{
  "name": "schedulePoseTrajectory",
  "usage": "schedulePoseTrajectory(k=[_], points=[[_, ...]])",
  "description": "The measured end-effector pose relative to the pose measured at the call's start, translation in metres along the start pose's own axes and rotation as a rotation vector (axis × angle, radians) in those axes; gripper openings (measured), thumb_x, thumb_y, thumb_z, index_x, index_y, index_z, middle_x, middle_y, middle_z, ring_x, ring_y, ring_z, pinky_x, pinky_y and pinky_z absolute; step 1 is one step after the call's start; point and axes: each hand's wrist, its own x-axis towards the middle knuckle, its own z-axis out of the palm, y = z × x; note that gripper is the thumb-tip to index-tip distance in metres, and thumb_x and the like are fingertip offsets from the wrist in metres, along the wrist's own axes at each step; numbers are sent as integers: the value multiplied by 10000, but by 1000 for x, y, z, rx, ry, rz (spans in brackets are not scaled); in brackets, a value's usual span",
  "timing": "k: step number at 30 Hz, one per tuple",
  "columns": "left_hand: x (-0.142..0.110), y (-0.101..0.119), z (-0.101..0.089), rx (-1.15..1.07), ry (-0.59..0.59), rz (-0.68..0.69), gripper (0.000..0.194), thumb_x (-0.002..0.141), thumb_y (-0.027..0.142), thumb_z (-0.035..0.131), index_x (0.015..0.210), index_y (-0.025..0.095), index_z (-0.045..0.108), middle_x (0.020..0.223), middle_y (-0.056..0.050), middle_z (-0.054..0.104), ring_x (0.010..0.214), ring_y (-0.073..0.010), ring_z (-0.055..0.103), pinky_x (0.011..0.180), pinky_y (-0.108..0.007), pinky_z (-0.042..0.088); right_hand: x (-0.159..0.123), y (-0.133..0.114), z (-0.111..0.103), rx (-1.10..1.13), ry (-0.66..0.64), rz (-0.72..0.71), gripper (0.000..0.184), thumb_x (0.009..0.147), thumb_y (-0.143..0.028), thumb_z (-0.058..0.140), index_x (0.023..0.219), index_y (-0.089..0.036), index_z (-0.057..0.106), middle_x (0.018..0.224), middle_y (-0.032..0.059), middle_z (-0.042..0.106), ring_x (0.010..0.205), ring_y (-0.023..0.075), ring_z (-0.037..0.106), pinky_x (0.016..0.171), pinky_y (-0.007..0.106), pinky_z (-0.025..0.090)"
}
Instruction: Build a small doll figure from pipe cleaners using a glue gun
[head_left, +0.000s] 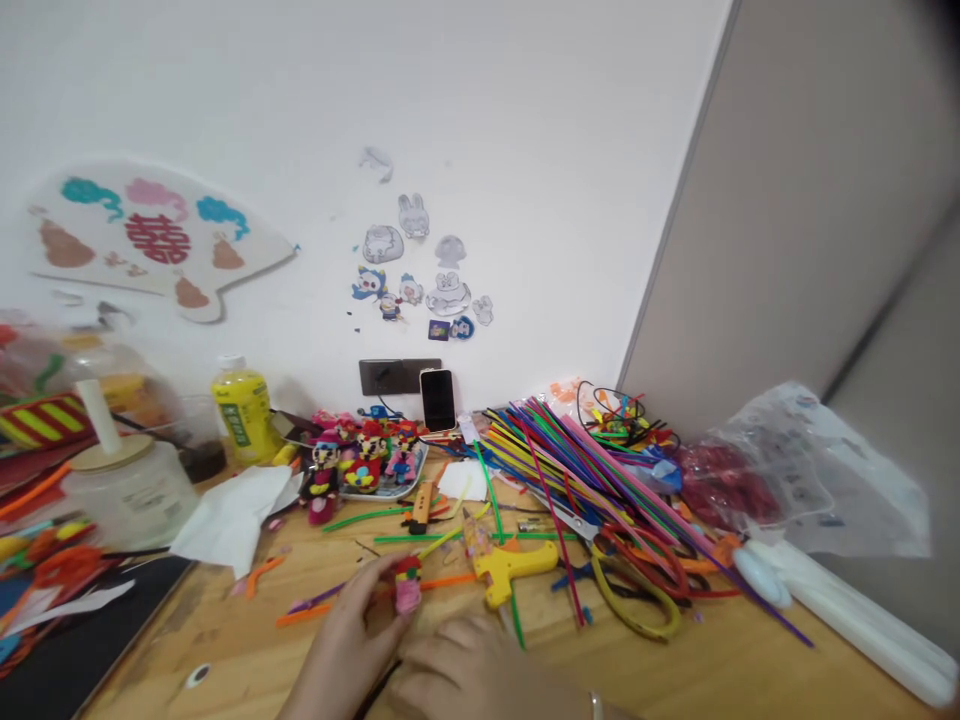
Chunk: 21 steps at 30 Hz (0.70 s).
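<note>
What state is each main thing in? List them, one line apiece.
Left hand: closed on the small figure
Small figure: held, upright
Right hand: fingers curled, grip unclear
Glue gun: lying on its side, power unclear
Phone: propped upright, screen dark
Yellow bottle: upright, capped
Plastic bag: crumpled

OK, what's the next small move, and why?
I'd probably bring the right hand up to steady the small pink figure: only the left hand appears to hold it, and the right is close by, though whether that one grips anything is unclear.
</note>
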Motion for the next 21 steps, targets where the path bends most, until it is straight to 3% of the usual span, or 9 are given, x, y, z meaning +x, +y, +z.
schedulePoseTrajectory(k=[2,5,10,17,21], points=[[1,3,-2,17,-4,28,319,718,246,569,1021,146,576,992,-113,710,882,-243,680,753,-368,566,3,-4,14,-78,-3,41,114,850,-271,555,939,-208,588,851,6,651,780,184,544,638,265,417],[2,11,-6,75,-19,84,302,688,242,604,977,155,604,958,-115,714,876,-257,672,765,-407,556,-2,-4,17,-64,-44,115,46,805,-245,613,826,-205,617,734,8,604,747,181,529,612,259,405],[-2,20,-6,104,-60,133,273,631,236,682,900,196,657,946,-96,697,923,-273,627,812,-432,515,-12,-2,1,202,-47,362,95,767,-215,673,840,-207,613,878,2,590,873,169,503,761,265,398],[-7,27,-8,139,-43,154,312,719,266,622,1016,179,585,1002,-106,654,964,-271,591,839,-445,487,-11,-2,-3,332,15,408,123,768,-75,615,768,-193,579,831,-3,582,839,162,508,768,267,406],[-9,46,-16,176,-112,234,181,821,290,525,947,181,597,934,-104,652,915,-254,599,802,-418,492,-11,2,-6,332,100,488,170,761,-28,589,764,-192,544,814,-3,570,794,159,513,734,269,417]])
